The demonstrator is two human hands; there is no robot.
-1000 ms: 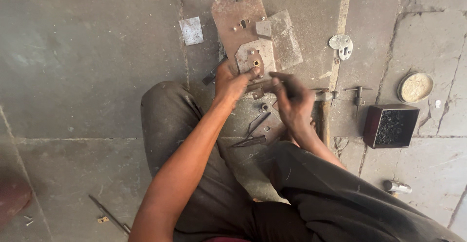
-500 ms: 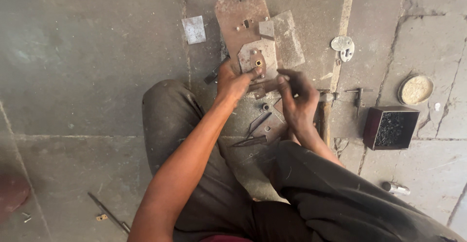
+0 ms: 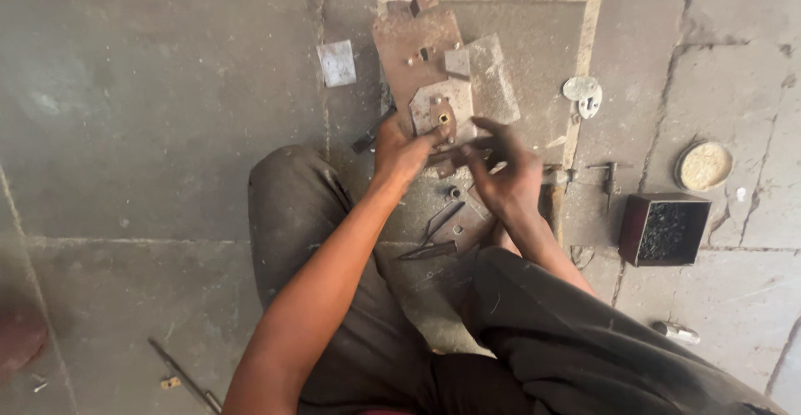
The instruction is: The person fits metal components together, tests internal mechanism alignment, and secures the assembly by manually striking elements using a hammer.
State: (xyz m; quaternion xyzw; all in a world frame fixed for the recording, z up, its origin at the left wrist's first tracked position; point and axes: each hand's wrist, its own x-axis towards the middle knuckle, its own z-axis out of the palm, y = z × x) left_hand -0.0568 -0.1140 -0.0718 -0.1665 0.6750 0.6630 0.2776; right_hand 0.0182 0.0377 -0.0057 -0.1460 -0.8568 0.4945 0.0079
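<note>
Head view looks straight down on a person seated on a stone floor (image 3: 150,131), knees apart, both hands raised over a rusty metal base plate (image 3: 409,48). Left hand (image 3: 400,150) steadies a small shaped metal plate (image 3: 435,106) with a brass-coloured fitting at its centre; thumb and fingers press on its lower edge, so that grip is closed on the piece. Right hand (image 3: 505,177) is pinched around a thin dark rod-like tool (image 3: 455,152) — motion blur prevents a firmer identification.

Progress, as a judgement: the work appears to be mid-way. The small plate already carries its fitting and sits on the base plate, yet loose parts remain on the floor: pliers (image 3: 434,236), two pale oval escutcheons (image 3: 582,94), a dark box of small pieces (image 3: 663,230) and a round tin (image 3: 703,165).

Orientation: the small plate lies flat just beyond the left fingertips, its long axis running away from the person, the narrower end farthest. The rod lies roughly crosswise — its tip toward the left hand, just under the plate.
</note>
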